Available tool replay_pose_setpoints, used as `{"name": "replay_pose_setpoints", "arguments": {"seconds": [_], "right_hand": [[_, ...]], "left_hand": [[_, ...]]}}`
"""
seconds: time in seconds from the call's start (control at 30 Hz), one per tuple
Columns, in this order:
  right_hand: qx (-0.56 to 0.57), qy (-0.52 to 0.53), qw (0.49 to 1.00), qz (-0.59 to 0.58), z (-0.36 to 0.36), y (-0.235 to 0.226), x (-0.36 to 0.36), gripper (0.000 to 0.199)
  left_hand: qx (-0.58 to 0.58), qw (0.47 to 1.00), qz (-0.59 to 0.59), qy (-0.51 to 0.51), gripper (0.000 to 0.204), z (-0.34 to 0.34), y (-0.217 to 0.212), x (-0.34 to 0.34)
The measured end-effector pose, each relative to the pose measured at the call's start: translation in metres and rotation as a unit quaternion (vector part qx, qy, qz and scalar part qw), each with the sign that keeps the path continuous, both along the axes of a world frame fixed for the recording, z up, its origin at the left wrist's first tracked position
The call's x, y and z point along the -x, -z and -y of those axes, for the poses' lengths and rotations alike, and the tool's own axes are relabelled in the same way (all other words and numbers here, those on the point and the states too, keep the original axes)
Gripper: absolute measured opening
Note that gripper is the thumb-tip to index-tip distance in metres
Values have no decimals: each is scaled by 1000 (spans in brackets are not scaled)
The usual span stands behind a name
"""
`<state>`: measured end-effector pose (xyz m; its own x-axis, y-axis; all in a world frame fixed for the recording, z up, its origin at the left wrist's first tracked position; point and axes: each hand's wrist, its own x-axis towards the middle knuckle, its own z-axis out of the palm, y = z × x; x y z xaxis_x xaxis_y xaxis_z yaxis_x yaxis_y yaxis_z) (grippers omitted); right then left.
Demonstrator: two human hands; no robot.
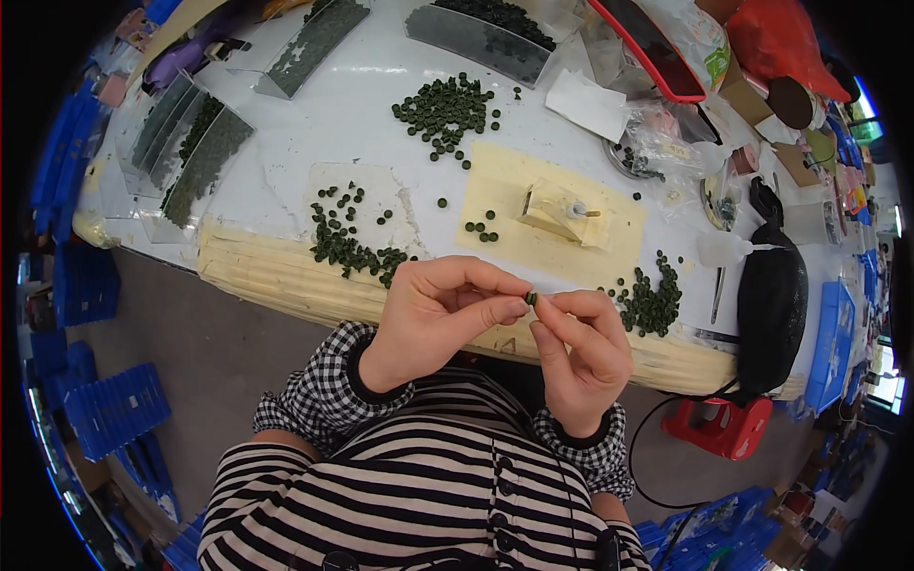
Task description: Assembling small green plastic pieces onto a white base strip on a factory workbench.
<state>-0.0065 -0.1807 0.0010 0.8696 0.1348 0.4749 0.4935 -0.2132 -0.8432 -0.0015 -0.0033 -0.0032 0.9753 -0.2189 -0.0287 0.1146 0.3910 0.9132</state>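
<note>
My left hand (433,319) and my right hand (583,352) meet in front of my chest, just below the table's near edge. Between the fingertips of both hands sits one small dark green round piece (530,298). Loose piles of the same green pieces lie on the white table (286,181): one to the left (347,243), one at the back (446,109), one to the right (649,300). A small cream block fixture with a metal pin (560,209) stands on a yellowish mat (533,190) beyond my hands.
Clear trays of green pieces (205,152) line the left and far side. A black pouch (771,305), a white squeeze bottle (728,249), plastic bags and a red-rimmed tray (647,48) crowd the right. Blue crates (114,409) and a red stool (719,423) stand on the floor.
</note>
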Motion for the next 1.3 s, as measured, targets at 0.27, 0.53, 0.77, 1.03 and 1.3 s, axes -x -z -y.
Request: {"name": "replay_pose_setpoints", "arguments": {"seconds": [0.27,0.53,0.77,1.03,1.3], "right_hand": [[-17,-19,1000,-18,1,0,4,34],[17,-19,999,21,2,-3,3,35],[-7,-9,1000,-6,2,-2,5,36],[31,17,999,36,1,-1,4,36],[86,35,993,78,-3,-4,2,36]], "left_hand": [[-101,984,143,-31,15,-1,0,-1],[-9,998,57,18,15,-3,-1,-2],[21,998,50,12,16,0,0,-2],[30,999,38,13,16,-1,-2,0],[32,999,40,10,16,0,-1,0]]}}
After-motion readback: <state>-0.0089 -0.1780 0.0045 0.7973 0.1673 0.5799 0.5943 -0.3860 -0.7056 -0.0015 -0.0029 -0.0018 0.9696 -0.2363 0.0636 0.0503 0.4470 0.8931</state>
